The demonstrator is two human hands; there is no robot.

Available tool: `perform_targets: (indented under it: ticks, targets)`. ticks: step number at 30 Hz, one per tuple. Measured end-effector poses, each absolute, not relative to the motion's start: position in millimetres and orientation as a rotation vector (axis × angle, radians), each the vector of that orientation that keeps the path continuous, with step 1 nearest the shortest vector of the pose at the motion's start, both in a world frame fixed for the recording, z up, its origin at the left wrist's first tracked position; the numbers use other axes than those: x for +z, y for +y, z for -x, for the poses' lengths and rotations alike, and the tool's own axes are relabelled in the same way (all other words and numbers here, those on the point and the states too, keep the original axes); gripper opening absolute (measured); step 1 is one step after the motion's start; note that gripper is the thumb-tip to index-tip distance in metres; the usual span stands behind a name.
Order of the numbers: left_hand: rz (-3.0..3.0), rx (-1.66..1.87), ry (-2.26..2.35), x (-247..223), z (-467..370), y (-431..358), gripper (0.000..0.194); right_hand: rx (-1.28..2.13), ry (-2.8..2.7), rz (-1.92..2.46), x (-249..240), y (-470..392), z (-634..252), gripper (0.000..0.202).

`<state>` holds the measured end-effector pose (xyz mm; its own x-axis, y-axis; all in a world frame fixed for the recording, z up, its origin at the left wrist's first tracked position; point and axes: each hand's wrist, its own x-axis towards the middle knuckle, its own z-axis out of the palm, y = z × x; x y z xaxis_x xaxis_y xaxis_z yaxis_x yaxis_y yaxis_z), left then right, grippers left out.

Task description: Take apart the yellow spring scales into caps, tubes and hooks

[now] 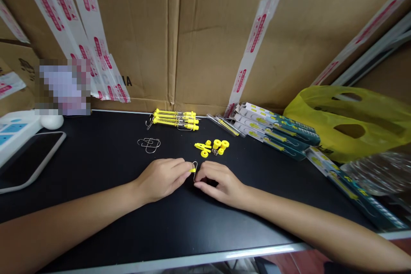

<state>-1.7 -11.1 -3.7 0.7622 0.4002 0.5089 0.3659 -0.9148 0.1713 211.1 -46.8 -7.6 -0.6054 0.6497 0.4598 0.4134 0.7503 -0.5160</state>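
My left hand (168,177) pinches a small yellow plastic piece (192,170) between thumb and fingers. A thin bent metal hook (195,165) meets that piece, its curved end pointing up. The fingers of my right hand (221,182) are closed on the hook's lower part. Just beyond my hands lie loose yellow plastic parts (216,144), some round and some long, with small springs (215,151) among them. To their left is a little pile of bent wire hooks (150,144). Farther back, several yellow spring-scale-like assemblies (176,120) with hooks lie side by side.
Long springs and thin yellow strips (227,124) lie behind the loose parts. Printed boxes (272,128) are stacked at right, beside a yellow plastic bag (346,120). A phone (30,158) and a white power strip (16,130) are at left. Cardboard boxes (208,43) wall off the back.
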Motion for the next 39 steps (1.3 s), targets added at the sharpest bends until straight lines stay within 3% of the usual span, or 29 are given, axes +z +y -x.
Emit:
perform_targets:
  ticks: [15, 22, 39]
  targets:
    - [-3.044, 0.867, 0.636, -5, 3, -13, 0.021, 0.589, -2.191, 0.928, -9, -45, -218, 0.012]
    - [-3.297, 0.840, 0.536, -4, 3, -16, 0.024, 0.501, -2.309, 0.871, -6, -46, -208, 0.029]
    - [-2.979, 0.813, 0.627, -8, 1, -11, 0.023, 0.460, -2.246, 1.104, -9, -44, -205, 0.021]
